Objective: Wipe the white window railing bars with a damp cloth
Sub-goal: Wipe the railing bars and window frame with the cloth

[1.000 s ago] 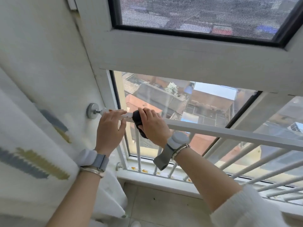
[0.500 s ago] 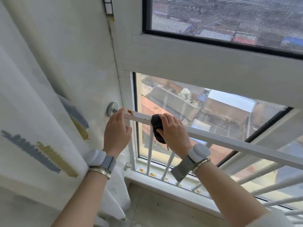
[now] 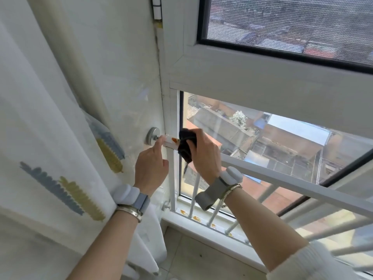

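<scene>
My right hand (image 3: 203,156) grips the dark damp cloth (image 3: 186,145) around the white square top rail (image 3: 292,183); I'd scrub the orange stain (image 3: 175,140) beyond its fingertips while my left hand (image 3: 151,166), fingers loosely curled, steadies.

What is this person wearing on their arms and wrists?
The left hand and right hand are bare. Each wrist carries a rounded white device: the left one on a blue-grey strap, the right one on a grey strap. A thin metal bangle sits below each. A white knitted sleeve covers only the right forearm.
</scene>
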### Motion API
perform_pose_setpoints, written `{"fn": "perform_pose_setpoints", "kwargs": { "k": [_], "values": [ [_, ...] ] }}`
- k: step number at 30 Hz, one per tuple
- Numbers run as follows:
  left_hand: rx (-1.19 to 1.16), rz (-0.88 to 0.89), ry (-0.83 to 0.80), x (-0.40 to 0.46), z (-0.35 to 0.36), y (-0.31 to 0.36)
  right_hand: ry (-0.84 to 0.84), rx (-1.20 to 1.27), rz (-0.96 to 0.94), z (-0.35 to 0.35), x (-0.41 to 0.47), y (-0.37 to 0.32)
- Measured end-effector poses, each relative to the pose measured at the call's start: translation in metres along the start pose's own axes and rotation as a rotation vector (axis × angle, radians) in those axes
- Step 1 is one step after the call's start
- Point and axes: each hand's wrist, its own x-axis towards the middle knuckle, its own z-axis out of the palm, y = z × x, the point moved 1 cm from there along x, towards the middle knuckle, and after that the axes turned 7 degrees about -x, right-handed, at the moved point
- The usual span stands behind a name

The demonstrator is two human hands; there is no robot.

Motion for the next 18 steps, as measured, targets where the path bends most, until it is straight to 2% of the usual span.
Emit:
{"fn": "perform_pose_setpoints", "kwargs": {
  "k": [2,5,7,12,15,18],
  "values": [
    [-0.012,-0.01,-0.004,0.001,0.0,-0.003,0.005,-0.012,-0.021,0.004,0.01,-0.01],
    [-0.038,-0.031,-0.009,0.001,0.001,-0.003,-0.249,-0.178,-0.195,0.025,0.013,-0.019],
    [-0.061,-0.041,-0.012,0.001,0.003,-0.004,-0.327,-0.314,-0.244,0.034,0.01,-0.015],
    [-0.107,-0.005,-0.005,-0.001,0.007,-0.01,-0.138,-0.35,-0.317,0.012,-0.009,0.014],
    [-0.11,0.014,0.003,-0.002,0.007,-0.008,-0.091,-0.363,-0.297,0.0,-0.022,0.028],
    [-0.131,0.006,-0.002,0.0,0.006,-0.009,-0.092,-0.38,-0.275,0.011,-0.013,0.012]
  ]
}}
